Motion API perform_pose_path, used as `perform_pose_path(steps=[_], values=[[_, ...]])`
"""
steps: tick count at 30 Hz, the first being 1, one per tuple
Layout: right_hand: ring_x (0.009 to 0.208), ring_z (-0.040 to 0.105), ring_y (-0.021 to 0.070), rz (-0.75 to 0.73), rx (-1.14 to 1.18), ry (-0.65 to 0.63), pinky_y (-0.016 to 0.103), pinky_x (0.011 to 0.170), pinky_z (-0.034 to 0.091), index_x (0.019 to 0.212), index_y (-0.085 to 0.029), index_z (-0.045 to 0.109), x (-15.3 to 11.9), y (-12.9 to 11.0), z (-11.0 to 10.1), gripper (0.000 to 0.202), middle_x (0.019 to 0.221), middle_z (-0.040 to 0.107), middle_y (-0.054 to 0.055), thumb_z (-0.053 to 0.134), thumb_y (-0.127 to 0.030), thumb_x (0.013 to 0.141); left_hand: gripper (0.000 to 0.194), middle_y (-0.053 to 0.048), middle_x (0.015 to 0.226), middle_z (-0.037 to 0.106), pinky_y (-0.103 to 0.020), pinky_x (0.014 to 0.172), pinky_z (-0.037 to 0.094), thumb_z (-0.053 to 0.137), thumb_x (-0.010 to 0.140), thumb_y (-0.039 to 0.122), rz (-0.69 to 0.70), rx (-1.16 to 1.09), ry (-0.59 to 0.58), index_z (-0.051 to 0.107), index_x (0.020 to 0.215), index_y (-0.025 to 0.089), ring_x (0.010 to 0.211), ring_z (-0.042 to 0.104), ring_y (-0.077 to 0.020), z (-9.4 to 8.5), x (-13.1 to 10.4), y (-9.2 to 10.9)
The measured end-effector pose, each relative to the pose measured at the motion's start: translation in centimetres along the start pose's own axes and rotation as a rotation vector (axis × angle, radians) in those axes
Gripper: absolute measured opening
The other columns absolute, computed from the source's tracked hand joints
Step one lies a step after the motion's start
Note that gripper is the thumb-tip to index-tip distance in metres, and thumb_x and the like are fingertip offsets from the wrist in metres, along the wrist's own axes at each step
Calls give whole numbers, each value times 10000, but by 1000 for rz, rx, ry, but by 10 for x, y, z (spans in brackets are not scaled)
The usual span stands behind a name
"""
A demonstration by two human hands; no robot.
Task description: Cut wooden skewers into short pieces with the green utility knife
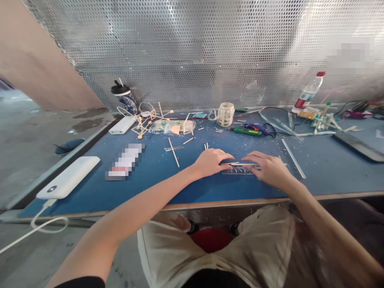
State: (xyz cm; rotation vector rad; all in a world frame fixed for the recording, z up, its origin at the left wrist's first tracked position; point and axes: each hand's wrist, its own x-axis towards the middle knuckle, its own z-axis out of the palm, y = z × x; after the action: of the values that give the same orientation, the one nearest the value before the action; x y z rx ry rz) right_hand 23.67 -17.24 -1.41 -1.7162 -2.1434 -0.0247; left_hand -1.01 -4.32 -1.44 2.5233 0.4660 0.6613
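My left hand (pixel 211 162) rests at the table's near middle, thumb and fingers closed around the left end of a thin wooden stick (pixel 237 163). From the other side, my right hand (pixel 271 170) has the same stick between its thumb and fingers. Just below the stick lies a clear plastic ruler (pixel 237 170) with cut-out shapes, its right part covered by my right thumb. The stick runs nearly parallel to the ruler's long edge. Short stick pieces (pixel 206 147) lie just beyond my left hand.
On the blue table stand a lattice jar of sticks (pixel 225 115), a bottle (pixel 307 94) and a tumbler (pixel 126 98). A green-handled tool (pixel 247 131), a white strip (pixel 293 159), a stick model (pixel 150 122), a power bank (pixel 69 178) and a dark phone (pixel 358 146) lie around.
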Motion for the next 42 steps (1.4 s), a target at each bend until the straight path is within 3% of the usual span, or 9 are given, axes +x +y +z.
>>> perform_pose_path(steps=[7,12,15,20,28,33,39,42], values=[[1016,709,258,21,10,2,378,759,556,1280,-351,676,8,-6,7,351,1325,691,37,483,-443,1002,597,-29,1154,774,-383,1021,460,801,763,573,80,3,-131,683,1306,353,1118,685,-278,-29,-8,-4],[990,711,236,9,16,-34,335,678,497,1192,-393,708,21,-6,15,294,1325,691,-34,483,-432,1008,507,-43,1141,775,-385,989,472,835,713,583,101,10,-191,768,1156,346,1080,699,-283,-34,-7,-10],[928,710,232,21,15,-33,334,640,468,1080,-350,733,23,-5,19,280,1247,724,-21,491,-469,1005,495,-43,1140,777,-392,996,472,833,719,574,99,16,-192,771,1157,352,1077,701,-280,-38,-7,-13],[876,701,237,21,18,-25,348,624,461,1041,-328,730,21,-3,20,268,1199,734,8,512,-476,990,279,4,1088,796,-405,1028,463,813,766,515,118,-1,-200,808,1011,381,1068,703,-259,-38,-5,-17],[851,690,207,0,47,-4,311,625,449,1039,-317,720,16,-4,18,238,1168,727,9,502,-400,992,270,-2,1165,778,-435,1014,464,772,811,522,142,20,-219,806,1039,382,1083,697,-276,-35,-5,-19],[850,682,190,15,89,95,293,673,460,1011,-310,715,13,-7,14,225,1107,730,8,504,-382,985,320,-9,1165,778,-430,1011,460,767,812,531,146,60,-214,791,1089,373,1095,694,-280,-33,-4,-15],[813,656,195,197,115,344,308,707,470,1141,-243,645,12,-3,10,319,1041,712,63,461,-469,1010,337,-9,1186,772,-406,999,474,762,823,535,167,77,-189,784,1113,366,1107,694,-273,-26,-4,-10],[859,669,193,228,130,364,298,738,480,1150,-241,635,12,-1,12,322,1087,711,62,447,-465,1015,351,-13,1207,765,-412,1011,464,746,834,557,171,96,-176,783,1118,354,1131,683,-275,-21,-3,-7]])
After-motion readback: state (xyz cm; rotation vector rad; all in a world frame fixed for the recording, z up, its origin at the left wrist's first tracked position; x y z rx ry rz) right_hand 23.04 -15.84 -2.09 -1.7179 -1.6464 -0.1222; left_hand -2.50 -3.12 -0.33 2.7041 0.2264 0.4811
